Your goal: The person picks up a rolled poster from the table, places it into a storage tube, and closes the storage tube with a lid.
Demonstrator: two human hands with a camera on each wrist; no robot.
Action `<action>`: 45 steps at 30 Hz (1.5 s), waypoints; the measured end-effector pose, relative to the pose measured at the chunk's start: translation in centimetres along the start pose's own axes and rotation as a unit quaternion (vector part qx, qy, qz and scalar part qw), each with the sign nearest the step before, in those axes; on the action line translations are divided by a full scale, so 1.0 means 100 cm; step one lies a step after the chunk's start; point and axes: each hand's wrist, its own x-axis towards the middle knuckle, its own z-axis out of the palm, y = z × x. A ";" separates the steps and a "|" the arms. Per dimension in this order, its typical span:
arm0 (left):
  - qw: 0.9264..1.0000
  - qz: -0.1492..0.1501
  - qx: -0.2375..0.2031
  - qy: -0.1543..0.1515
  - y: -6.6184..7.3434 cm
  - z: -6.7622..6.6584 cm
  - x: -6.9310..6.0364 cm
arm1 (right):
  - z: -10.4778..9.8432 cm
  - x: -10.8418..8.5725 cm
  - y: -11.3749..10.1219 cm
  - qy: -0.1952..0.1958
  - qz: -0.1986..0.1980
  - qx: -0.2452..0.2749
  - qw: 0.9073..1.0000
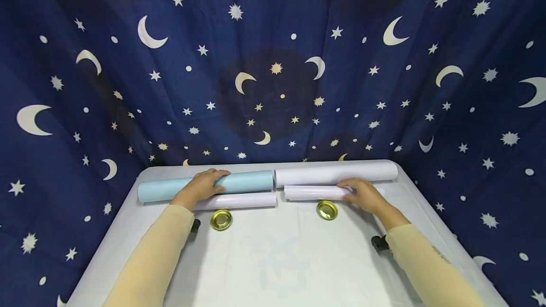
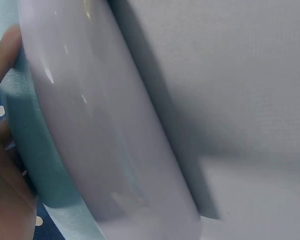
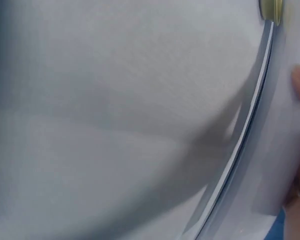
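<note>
In the head view, we see a white counter (image 1: 281, 250) with four rolls lying along its far end, before a dark blue curtain (image 1: 273, 37) with moons and stars. Our left hand (image 1: 200, 188) is curled over the blue roll (image 1: 247, 182) at back left, thumb on the near side. The pale front left roll (image 1: 245, 201) lies just before it. Our right hand (image 1: 363, 195) is bent round the pale front right roll (image 1: 313, 193), near its right part; behind lies the thicker back white roll (image 1: 324, 173). Two gold dishes (image 1: 221, 220) sit just in front of the front rolls, well apart.

In the left wrist view, we see thumb and fingers either side of the blue roll, the front left roll alongside.

In the right wrist view, our thumb rests on a white roll's surface; the other fingers are mostly out of sight. A gold dish shows partly at the top.
</note>
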 end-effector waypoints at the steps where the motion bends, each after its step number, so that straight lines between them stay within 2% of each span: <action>1: 1.000 -0.002 -0.003 -0.002 -0.001 0.000 0.000 | 0.000 -0.001 0.000 0.000 0.001 0.001 1.000; 4: 1.000 -0.003 0.001 -0.008 -0.003 0.001 0.000 | 0.000 -0.002 -0.002 0.002 -0.002 0.001 1.000; 10: 1.000 0.015 0.007 -0.006 -0.004 0.002 0.000 | -0.004 -0.002 -0.005 0.003 -0.010 -0.004 1.000; 15: 1.000 0.016 0.004 0.011 -0.003 0.002 -0.002 | -0.008 -0.002 -0.009 0.006 -0.017 0.004 1.000; 18: 1.000 0.012 0.004 0.022 -0.002 0.000 -0.005 | -0.012 -0.003 -0.011 0.010 -0.021 0.004 1.000; 22: 0.999 0.021 0.012 0.040 -0.002 -0.005 -0.008 | -0.018 -0.003 -0.015 0.012 -0.021 0.009 1.000; 30: 0.998 0.032 0.031 0.048 -0.001 -0.012 -0.022 | -0.026 -0.003 -0.021 0.007 -0.023 0.012 1.000; 38: 0.995 0.054 0.036 0.072 0.002 -0.015 -0.040 | -0.026 -0.004 -0.025 0.020 -0.040 0.021 0.999; 45: 0.991 0.079 0.053 0.090 0.006 -0.017 -0.053 | -0.027 -0.004 -0.028 0.024 -0.053 0.004 0.998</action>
